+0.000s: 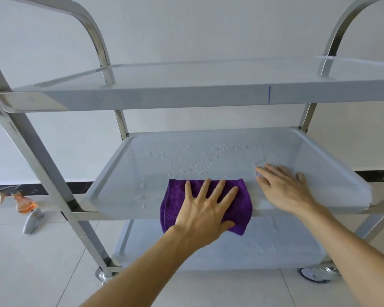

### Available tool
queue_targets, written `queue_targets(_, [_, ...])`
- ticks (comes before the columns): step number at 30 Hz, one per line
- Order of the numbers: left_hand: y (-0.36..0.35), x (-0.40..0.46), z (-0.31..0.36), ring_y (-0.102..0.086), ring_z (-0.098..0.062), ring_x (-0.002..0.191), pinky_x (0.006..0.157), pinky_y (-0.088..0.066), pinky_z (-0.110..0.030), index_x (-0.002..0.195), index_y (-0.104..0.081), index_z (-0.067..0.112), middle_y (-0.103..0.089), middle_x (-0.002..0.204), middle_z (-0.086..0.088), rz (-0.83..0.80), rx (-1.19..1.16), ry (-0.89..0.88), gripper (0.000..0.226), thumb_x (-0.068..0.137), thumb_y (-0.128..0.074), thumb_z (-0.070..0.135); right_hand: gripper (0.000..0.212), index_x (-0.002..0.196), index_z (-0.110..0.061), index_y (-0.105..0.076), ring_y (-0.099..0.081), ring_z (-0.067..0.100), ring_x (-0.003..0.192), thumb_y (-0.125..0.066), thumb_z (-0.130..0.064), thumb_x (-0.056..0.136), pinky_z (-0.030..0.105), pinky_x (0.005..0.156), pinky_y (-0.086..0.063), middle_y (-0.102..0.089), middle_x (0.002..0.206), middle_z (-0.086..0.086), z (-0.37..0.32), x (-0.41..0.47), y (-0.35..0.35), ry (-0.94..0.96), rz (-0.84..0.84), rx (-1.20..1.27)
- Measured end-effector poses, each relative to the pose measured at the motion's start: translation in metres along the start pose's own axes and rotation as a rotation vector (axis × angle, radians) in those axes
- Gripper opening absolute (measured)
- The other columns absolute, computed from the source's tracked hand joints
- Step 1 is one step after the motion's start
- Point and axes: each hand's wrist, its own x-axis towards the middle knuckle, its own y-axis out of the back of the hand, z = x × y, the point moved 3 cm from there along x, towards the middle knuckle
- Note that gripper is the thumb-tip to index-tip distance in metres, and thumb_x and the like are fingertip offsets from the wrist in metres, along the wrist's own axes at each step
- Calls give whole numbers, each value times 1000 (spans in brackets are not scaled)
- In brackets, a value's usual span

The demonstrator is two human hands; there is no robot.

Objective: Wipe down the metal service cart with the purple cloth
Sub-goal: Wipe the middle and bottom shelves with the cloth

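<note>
A metal service cart (42,156) with three shelves fills the view. Its middle shelf (333,171) is wet, with water droplets spread across the far half. A folded purple cloth (242,204) lies over that shelf's near edge. My left hand (206,211) presses flat on the cloth with fingers spread and straight. My right hand (284,187) rests flat on the bare shelf just right of the cloth, fingers extended and holding nothing.
An orange spray bottle (23,201) lies on the tiled floor at the left, beside a grey cart caster (32,220). The top shelf (186,96) overhangs the middle one. The bottom shelf (264,244) sits below, with casters at the corners. A white wall stands behind.
</note>
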Motion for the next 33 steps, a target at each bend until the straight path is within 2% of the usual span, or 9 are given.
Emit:
queue_targets(3, [1, -4, -16, -22, -31, 149, 111, -26, -65, 156, -8, 35, -17, 165, 1, 12, 18, -73, 76, 94, -41, 65, 47, 147, -50, -27, -14, 16, 151, -17, -55, 101, 54, 116, -14, -18, 162, -17, 5, -2, 2, 5, -8, -3])
queue_targets(7, [6, -27, -67, -15, -19, 152, 118, -22, -53, 156, -4, 42, -7, 166, 12, -38, -17, -102, 79, 91, -36, 74, 46, 146, -51, -26, -14, 16, 151, -17, -54, 101, 54, 116, -13, -17, 162, -18, 7, -1, 2, 12, -11, -14])
queue_targets(10, [11, -58, -116, -13, -14, 152, 121, -19, -47, 154, 4, 48, -4, 164, 18, -72, -61, -84, 84, 89, -42, 73, 47, 148, -52, -23, -12, 16, 152, -16, -55, 101, 54, 117, -12, -15, 163, -20, 7, 1, 1, 15, -32, -11])
queue_targets(14, [11, -90, -152, -18, -14, 150, 119, -25, -52, 152, 4, 52, -14, 163, 17, -74, -76, 22, 96, 84, -63, 62, 48, 147, -55, -20, -11, 17, 152, -15, -57, 100, 57, 116, -11, -13, 163, -22, 5, 0, -2, 17, -41, -7])
queue_targets(16, [9, -89, -152, -13, -13, 150, 119, -23, -54, 151, 4, 53, -11, 163, 18, -91, -69, 56, 101, 81, -68, 57, 48, 147, -56, -18, -10, 17, 152, -14, -58, 100, 58, 116, -10, -11, 163, -23, 2, 0, -4, 23, -51, -11])
queue_targets(20, [5, -75, -138, -9, -17, 153, 120, -16, -54, 150, 10, 51, -1, 163, 19, -110, -62, 80, 99, 81, -60, 60, 47, 148, -57, -14, -7, 18, 153, -13, -58, 101, 63, 114, -9, -8, 163, -24, -3, 1, -4, 40, -78, -12])
queue_targets(24, [4, -50, -101, -10, -21, 153, 119, -15, -57, 155, 1, 44, -4, 165, 17, -95, -69, 90, 96, 82, -58, 61, 47, 147, -59, -12, -6, 17, 153, -12, -59, 100, 64, 114, -9, -5, 162, -26, -4, 1, -3, 47, -103, -19])
queue_targets(28, [1, -41, -83, -14, -21, 152, 116, -22, -59, 155, -3, 43, -9, 165, 16, -61, -23, 85, 94, 83, -63, 50, 47, 146, -62, -10, -6, 14, 153, -10, -62, 98, 62, 114, -9, -4, 162, -28, -1, -1, 0, 58, -116, -34])
queue_targets(33, [5, -66, -116, -12, -15, 152, 117, -22, -56, 153, 2, 50, -6, 164, 22, -99, -9, 150, 104, 80, -70, 33, 48, 145, -63, -12, -7, 12, 152, -11, -65, 96, 59, 115, -10, -5, 161, -29, 2, -2, 3, 68, -112, -33])
